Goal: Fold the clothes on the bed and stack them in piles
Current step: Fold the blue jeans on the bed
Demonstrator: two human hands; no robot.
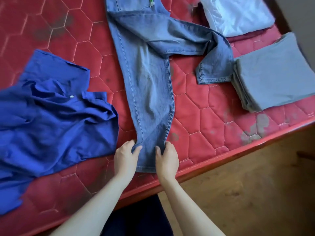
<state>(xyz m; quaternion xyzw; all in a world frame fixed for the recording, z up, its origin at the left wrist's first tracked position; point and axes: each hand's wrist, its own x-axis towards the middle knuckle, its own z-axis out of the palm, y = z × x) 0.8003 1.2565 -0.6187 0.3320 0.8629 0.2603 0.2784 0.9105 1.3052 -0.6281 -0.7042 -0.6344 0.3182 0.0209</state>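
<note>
Light blue jeans [150, 68] lie spread on the red quilted mattress [201, 116], waist at the far side. One leg runs straight toward me; the other bends off to the right. My left hand [126, 155] pinches the left edge of the near leg close to its hem. My right hand [167, 159] pinches the right edge of the same leg. A crumpled royal blue shirt [51, 120] lies unfolded on the left. A folded grey garment [276, 74] and a folded pale blue garment [237, 14] sit at the right.
The mattress's red front edge [221, 159] runs diagonally from lower left up to the right. Beyond it is a brown wooden floor [255, 193]. The stray jeans leg ends right beside the grey folded pile.
</note>
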